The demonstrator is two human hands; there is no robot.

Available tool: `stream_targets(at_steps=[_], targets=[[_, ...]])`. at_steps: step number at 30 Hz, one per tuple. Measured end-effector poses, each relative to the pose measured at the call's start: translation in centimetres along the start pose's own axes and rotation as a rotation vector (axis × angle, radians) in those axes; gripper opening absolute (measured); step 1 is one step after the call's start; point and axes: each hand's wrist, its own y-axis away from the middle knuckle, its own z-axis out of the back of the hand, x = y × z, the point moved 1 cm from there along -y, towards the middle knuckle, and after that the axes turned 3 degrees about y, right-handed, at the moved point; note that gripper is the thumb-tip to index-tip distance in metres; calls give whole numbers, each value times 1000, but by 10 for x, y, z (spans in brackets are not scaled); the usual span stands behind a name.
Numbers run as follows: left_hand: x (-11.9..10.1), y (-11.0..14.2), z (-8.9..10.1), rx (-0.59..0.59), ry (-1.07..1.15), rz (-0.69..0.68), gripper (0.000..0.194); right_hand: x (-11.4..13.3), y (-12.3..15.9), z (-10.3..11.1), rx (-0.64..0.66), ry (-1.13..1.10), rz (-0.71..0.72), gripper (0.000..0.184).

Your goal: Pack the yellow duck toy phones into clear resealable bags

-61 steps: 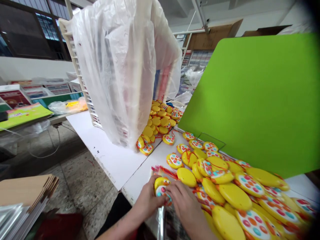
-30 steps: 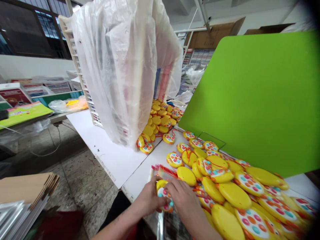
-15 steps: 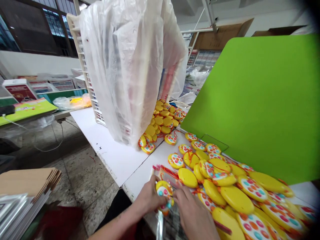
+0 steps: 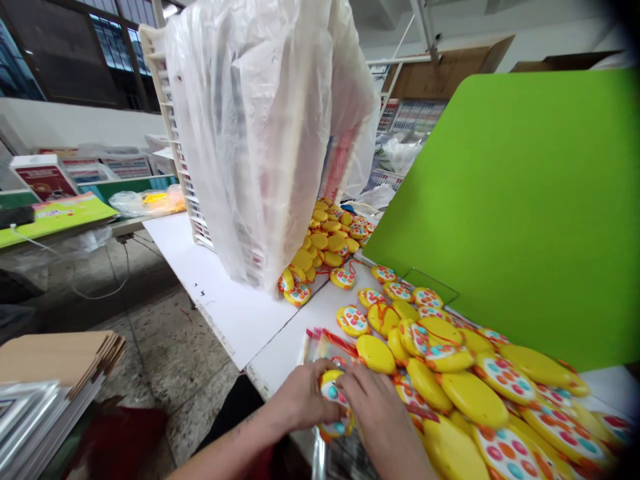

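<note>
Both my hands meet at the near edge of the white table [image 4: 225, 313]. My left hand [image 4: 300, 402] and my right hand [image 4: 380, 420] are closed together on one yellow toy phone [image 4: 334, 403] with coloured buttons. Under them lie clear plastic bags with red tops [image 4: 320, 341]. To the right spreads a heap of several yellow toy phones [image 4: 450, 373], some face up, some face down.
A tilted white crate lined with a clear plastic bag [image 4: 260, 133] spills more yellow toys [image 4: 325, 243] at the table's far side. A large green board [image 4: 510, 207] leans on the right. Cardboard sheets [image 4: 55, 360] lie low on the left, above the stone floor [image 4: 165, 360].
The toy phone in my hands has come lower and nearer the table edge, and my fingers have shifted around it. The view has drifted slightly to the left.
</note>
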Motion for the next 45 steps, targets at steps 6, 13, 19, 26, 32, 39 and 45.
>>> stream_targets(at_steps=[6, 13, 19, 26, 32, 39, 45], targets=[[-10, 3, 3, 21, -77, 24, 53, -2, 0, 0, 39, 13, 25, 31], [-14, 4, 6, 61, -113, 44, 48, -7, -2, -2, 48, -15, 105, 30], [-4, -2, 4, 93, 74, 119, 54, -6, -3, -4, 15, -49, 28, 26], [13, -13, 3, 18, 577, 105, 66, -23, -2, 9, -128, -188, -261, 20], [10, -14, -4, -27, 651, 83, 72, -15, 8, -7, -82, -72, -284, 24], [9, -11, -8, -40, 613, 13, 59, -6, 11, -18, -79, 27, -253, 24], [19, -14, -9, -58, 503, -85, 55, -2, 6, -17, -105, 67, -234, 27]])
